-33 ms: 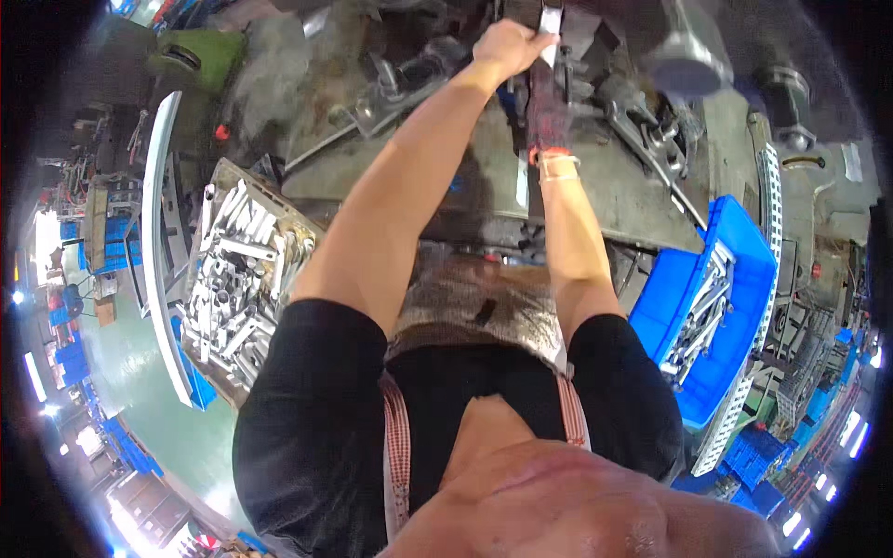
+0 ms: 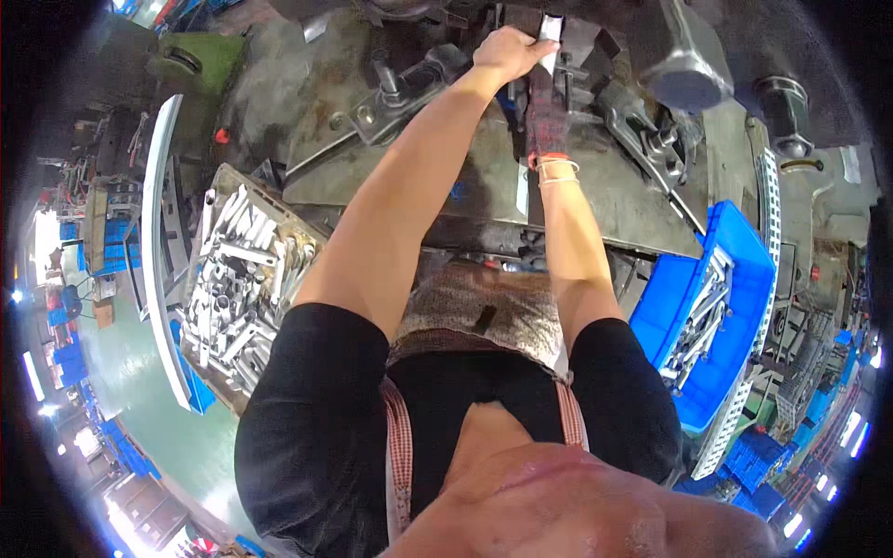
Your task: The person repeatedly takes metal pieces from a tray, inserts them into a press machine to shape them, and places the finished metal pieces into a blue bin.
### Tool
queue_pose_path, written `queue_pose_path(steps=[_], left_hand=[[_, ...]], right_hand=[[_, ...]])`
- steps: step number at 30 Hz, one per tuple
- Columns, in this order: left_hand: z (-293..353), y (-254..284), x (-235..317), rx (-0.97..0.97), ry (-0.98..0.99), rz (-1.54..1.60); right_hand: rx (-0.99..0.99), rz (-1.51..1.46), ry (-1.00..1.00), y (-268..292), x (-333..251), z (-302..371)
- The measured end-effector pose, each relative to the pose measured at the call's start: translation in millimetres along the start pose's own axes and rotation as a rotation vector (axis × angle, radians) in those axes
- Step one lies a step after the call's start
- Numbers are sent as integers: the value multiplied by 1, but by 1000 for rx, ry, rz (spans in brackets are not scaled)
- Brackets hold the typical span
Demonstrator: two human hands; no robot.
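At the far middle of the bench, my bare left hand (image 2: 507,53) reaches to a bright, narrow metal piece (image 2: 551,39), its thumb and fingers closed on the left side of it. My right hand (image 2: 547,116) wears a dark patterned glove with a red cuff. It lies at the near end of the same piece, but its fingers blend into the dark metal, so their grip does not show. Below the glove a thin pale strip (image 2: 523,186) lies on the metal bench (image 2: 372,177).
Clamp-like metal fixtures stand on the left (image 2: 395,93) and right (image 2: 651,135). A worn crate (image 2: 223,177) of shiny metal parts sits left, a blue bin (image 2: 744,307) of similar parts right. A heavy metal block (image 2: 688,70) overhangs the bench at far right.
The view has shifted slightly, and the bench appears a little lower in the picture. Both hands stay in nearly the same place at the metal piece.
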State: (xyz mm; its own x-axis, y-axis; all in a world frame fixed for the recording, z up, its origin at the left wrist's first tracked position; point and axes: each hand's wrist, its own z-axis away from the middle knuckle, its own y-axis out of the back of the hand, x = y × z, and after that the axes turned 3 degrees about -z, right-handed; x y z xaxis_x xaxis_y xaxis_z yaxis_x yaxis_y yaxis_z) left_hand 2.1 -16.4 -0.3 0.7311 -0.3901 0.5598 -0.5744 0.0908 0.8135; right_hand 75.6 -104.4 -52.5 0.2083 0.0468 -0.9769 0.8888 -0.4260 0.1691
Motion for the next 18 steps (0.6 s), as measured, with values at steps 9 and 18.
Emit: queue_pose_path(steps=[9,18], left_hand=[[77,14,-40,210,-83,456],[332,169,-262,-31,923,378]], right_hand=[[-348,216,-309,13,17,7],[-382,-309,-243,37,68,16]])
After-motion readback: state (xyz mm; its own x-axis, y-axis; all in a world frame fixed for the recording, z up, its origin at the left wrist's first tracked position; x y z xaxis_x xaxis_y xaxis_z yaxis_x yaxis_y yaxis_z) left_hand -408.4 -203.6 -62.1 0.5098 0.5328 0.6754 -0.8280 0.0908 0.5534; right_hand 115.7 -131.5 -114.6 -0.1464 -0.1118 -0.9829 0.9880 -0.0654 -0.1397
